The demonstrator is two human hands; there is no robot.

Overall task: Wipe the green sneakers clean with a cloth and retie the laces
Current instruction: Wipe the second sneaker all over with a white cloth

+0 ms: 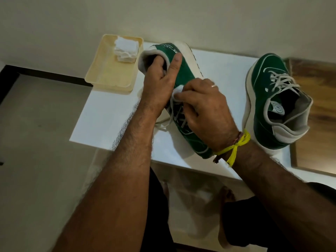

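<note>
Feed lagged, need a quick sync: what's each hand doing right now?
Left hand: grips the collar of the green sneaker, fingers inside, thumb outside.
Right hand: pinches a white cloth against that sneaker's side.

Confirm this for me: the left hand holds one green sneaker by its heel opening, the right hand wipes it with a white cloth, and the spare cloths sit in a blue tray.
One detail is wrong: the tray is cream-yellow, not blue, as the head view shows. The rest holds: the left hand holds the sneaker by its heel opening, the right hand wipes with a white cloth, and spare cloths sit in the tray.
</note>
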